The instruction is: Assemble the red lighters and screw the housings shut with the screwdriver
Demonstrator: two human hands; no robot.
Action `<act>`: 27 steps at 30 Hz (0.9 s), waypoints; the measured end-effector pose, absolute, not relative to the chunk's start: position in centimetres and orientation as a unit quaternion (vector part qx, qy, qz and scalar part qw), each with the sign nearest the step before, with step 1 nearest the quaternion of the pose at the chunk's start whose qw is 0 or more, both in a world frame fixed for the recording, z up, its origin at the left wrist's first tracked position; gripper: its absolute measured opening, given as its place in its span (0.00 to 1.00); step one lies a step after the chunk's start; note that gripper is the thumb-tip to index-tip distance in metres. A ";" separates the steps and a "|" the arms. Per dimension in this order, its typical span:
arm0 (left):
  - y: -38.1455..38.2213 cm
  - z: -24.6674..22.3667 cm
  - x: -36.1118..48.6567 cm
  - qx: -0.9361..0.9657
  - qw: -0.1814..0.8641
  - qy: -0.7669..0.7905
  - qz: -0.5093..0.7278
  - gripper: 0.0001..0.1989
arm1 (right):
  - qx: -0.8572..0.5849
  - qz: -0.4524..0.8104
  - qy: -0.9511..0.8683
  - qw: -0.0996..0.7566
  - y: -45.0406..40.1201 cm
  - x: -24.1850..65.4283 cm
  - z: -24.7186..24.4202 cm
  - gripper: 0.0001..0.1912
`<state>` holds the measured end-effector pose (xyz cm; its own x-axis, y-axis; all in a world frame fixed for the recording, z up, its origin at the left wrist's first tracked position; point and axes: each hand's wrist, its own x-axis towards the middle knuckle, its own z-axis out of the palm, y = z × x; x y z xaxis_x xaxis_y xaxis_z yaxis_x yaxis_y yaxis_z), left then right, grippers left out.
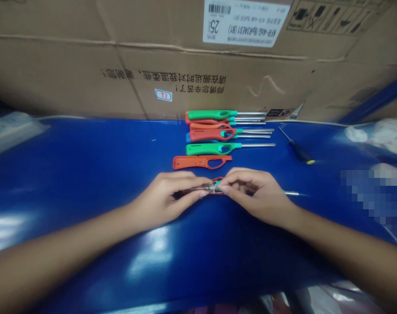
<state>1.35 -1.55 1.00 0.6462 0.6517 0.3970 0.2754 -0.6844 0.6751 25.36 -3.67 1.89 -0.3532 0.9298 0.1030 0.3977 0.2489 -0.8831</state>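
Cardboard printed "KFR-46G/BpR3AES1 (B1)" [246, 24] stands behind both hands [182, 194] gripping lighter parts [215, 186].

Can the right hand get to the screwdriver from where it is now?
Probably yes: the screwdriver lies beyond the right hand, with bare blue tabletop between them, though that hand would have to leave the lighter parts.

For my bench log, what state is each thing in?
Handheld red plastic lighter: open, inner parts exposed.
Orange plastic half-shell: detached, hollow side up.
Row of coloured plastic lighters: apparently assembled.
Black-handled screwdriver: lying untouched.
Brown cardboard box: printing inverted.
Left hand: gripping red lighter.
Right hand: likewise.
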 end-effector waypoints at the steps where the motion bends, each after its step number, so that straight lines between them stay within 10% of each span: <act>1: -1.5 1.0 1.4 0.859 0.291 0.268 0.323 0.13 | -0.462 0.402 -0.718 0.332 -3.7 25.3 1.9 0.10; 27: -1.6 0.9 1.5 0.860 0.284 0.259 0.335 0.13 | -0.464 0.411 -0.713 0.327 -3.7 25.1 1.7 0.10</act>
<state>1.49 -1.58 0.92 0.6420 0.6357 0.4286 0.2559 -0.7047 0.6618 25.10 -3.72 1.68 -0.3549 0.9310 0.0850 0.3939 0.2314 -0.8895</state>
